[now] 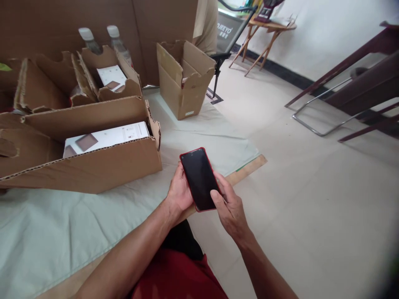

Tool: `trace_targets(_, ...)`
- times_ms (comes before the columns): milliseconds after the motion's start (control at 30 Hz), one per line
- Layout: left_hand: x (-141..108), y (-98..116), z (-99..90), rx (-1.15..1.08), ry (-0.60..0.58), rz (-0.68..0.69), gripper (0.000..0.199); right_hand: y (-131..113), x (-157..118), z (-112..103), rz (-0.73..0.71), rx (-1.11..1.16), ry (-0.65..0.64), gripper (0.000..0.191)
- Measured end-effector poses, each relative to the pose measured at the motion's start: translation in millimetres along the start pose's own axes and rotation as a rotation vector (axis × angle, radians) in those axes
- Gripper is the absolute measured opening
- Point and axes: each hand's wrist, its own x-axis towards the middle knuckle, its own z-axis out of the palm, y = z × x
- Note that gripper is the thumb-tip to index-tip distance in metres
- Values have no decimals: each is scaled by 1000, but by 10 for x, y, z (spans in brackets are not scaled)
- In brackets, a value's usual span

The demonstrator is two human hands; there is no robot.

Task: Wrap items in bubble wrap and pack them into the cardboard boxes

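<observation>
Head view: a smartphone (199, 176) in a red case, its screen dark, is gripped above the near edge of a cloth-covered worktop (199, 131). The left hand (181, 189) supports it along its left side, while the right hand (230, 211) grips the lower right side, thumb over the glass.

Just beyond, to the left, a long open cardboard box (131, 160) contains a white carton (114, 136) printed with brown squares, lying lengthwise between the walls. Directly behind it, a smaller open bin (124, 92) holds a white packet (107, 74), also marked with a brown square. Left of that bin sits another open compartment (51, 85), its contents mostly hidden behind the walls. Two bottles (116, 43) with white caps rise behind the smaller bin, in front of a tall cardboard panel (168, 25). Apart from the group, at right, an upright cardboard container (190, 97) stands open at the top; what lies inside is too obscured to identify.
</observation>
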Motion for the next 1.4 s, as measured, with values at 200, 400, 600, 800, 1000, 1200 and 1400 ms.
trace_targets(200,13,6,-32,17,29,23,62,-15,103,-16,50,-13,-50,53)
trace_targets(400,23,29,-75,8,-57,-36,63,32,44,-147,175,168,-88,64)
trace_targets(600,40,-9,-120,-37,-98,-40,55,224,-228,-356,288,292,-271,48)
trace_targets(800,27,18,-98,0,-114,-57,64,279,-263,-213,348,552,-200,42)
trace_targets(1000,-10,58,-19,-28,-54,-40,56,295,-219,-187,403,604,-179,45)
trace_targets(1200,5,46,-29,-73,-37,-23,54,323,-201,-185,417,643,-199,42)
trace_targets(1400,30,52,-56,-64,-46,-33,52,340,-175,-213,427,654,-201,41)
